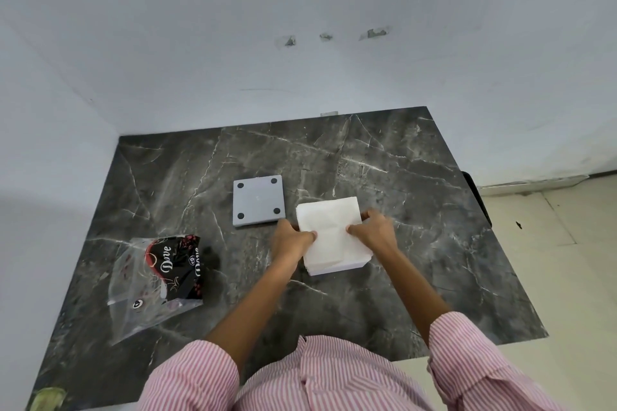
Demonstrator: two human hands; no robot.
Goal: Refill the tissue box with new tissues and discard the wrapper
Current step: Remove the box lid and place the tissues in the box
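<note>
Shirt [334,377]: pink-and-white striped, sleeves rolled up, nearest the lens at the bottom edge, both forearms reaching out from it over the dark marble table [434,177].
Wrapper [160,280]: clear plastic with a black "Dove" print, lying flat and emptied at the left of the table, well apart from both hands; not yet discarded.
Grey base plate [258,200]: a square grey panel with four dark round feet facing up, probably the tissue box's bottom, lying flat just left of the tissues and just beyond the left hand.
Left hand [290,240]: curled against the left edge of the stack, thumb on top and fingers tucked at the side, gripping it.
Tissue stack [330,233]: white folded tissues, right of centre, held between the two hands; a pale edge shows under its near side, but whether that is the box body I cannot tell.
Right hand [374,230]: mirrors the left, clamping the stack's right edge, thumb on top.
Key relation: the stack's long axis runs away from the person, the hands squeezing across its short width; the plate lies to the left, nearer the left hand, so closing up likely falls to that side.
Stage: judged mid-refill, tissues being squared or seated.
</note>
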